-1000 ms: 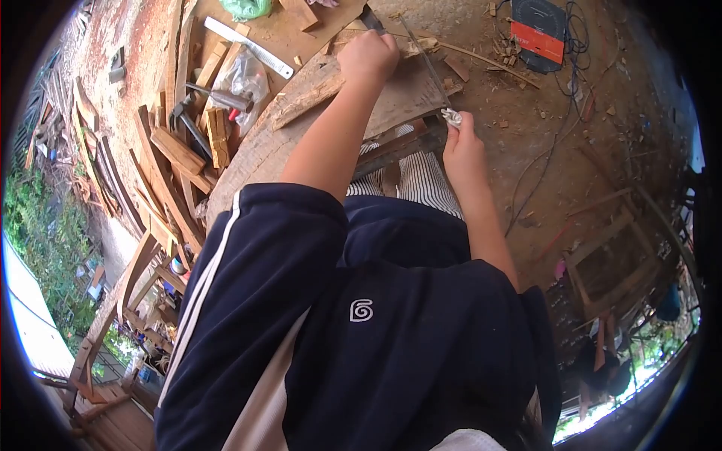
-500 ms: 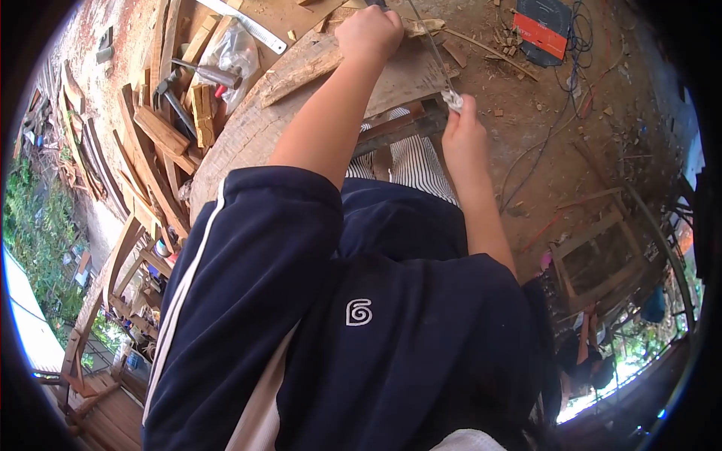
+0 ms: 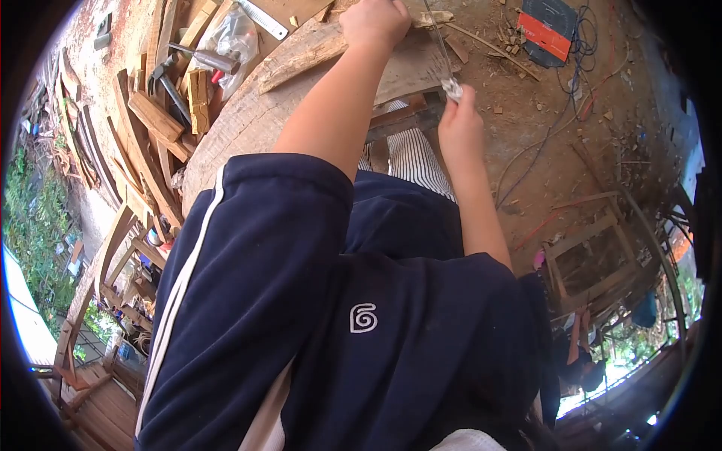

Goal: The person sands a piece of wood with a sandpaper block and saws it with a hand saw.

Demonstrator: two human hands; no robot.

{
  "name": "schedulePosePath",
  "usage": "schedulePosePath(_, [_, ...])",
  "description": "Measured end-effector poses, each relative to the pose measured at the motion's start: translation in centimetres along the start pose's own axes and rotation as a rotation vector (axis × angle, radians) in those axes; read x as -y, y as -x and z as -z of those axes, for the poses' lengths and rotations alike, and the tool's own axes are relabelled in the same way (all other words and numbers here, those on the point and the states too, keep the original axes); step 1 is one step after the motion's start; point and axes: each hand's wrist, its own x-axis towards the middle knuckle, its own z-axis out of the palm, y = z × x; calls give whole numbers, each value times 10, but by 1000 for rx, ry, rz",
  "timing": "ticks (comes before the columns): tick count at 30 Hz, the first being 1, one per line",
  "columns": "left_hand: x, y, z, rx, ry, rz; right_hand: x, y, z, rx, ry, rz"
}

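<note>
At the top of the view my left hand (image 3: 374,21) is closed over the wooden board (image 3: 233,128), its fingers cut off by the frame edge and what they grip hidden. My right hand (image 3: 461,120) pinches a white cloth wrap (image 3: 452,89) at the near end of a thin metal strip (image 3: 438,45). This strip slants up out of view, just right of the left hand. Under the left wrist lies a rough piece of wood (image 3: 304,60) on the board. A dark wooden frame piece (image 3: 406,119) crosses above my striped trousers (image 3: 414,158).
To the left are a hammer (image 3: 171,86), a screwdriver-like tool (image 3: 207,57), a plastic bag (image 3: 235,41), a metal ruler (image 3: 262,18) and wood offcuts (image 3: 156,116). On the right, a black-and-red case (image 3: 545,34) lies by tangled cables (image 3: 581,46) on a chip-strewn floor.
My left hand has shifted slightly up and to the right. My right hand, still pinching the cloth-wrapped end, has moved a little up and right; the whole view has tilted slightly.
</note>
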Motion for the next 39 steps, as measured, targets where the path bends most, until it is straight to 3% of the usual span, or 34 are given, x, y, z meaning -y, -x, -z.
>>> schedulePosePath(6, [1, 0, -7, -147, -23, 0, 9, -16, -1, 26, 60, -19])
schedulePosePath(12, [-1, 1, 7, 22, 3, -11, -24, 21, -3, -63, 12, 48])
schedulePosePath(17, [-3, 3, 5, -6, -6, 9, 19, -25, -4, 57, 61, -11])
schedulePosePath(24, [0, 2, -3, -132, -36, -6, -24, 20, 2, 10, 28, 1])
schedulePosePath(27, [-3, 7, 11, -5, 75, 27, -23, 27, 2, 30, -2, -6])
schedulePosePath(34, [-1, 3, 4, -19, 37, 26, 16, -37, -9, 52, 82, -14])
schedulePosePath(39, [-1, 3, 3, -30, 38, 14, -22, 16, -1, 30, 56, 4])
